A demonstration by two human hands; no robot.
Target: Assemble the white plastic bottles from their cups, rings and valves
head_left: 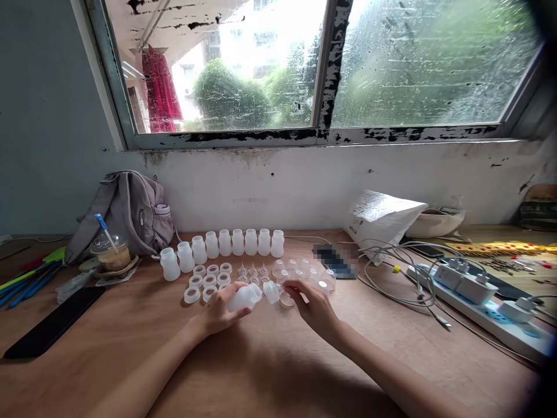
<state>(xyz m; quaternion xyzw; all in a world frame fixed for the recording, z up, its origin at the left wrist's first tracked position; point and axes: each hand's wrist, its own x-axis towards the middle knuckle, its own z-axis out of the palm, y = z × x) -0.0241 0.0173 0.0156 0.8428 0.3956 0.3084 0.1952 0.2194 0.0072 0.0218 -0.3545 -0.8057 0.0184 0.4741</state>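
My left hand (217,310) is wrapped round a frosted white bottle (244,297), tilted on its side with its neck to the right. Just right of that neck is a small clear ribbed plastic piece (271,292), pinched at its far side by the fingers of my right hand (311,305). A gap shows between piece and bottle. White rings (209,280) lie in rows beyond my left hand. Clear pointed teats (253,270) stand behind the held bottle. Clear dome caps (304,268) sit beyond my right hand, partly hidden by it. Several upright frosted bottles (224,242) form a row behind.
On the left are a grey backpack (134,215), an iced drink cup (111,252) and a black slab (54,322). A phone (335,261), tangled cables (395,284), a white bag (383,217) and a power strip (491,307) lie on the right.
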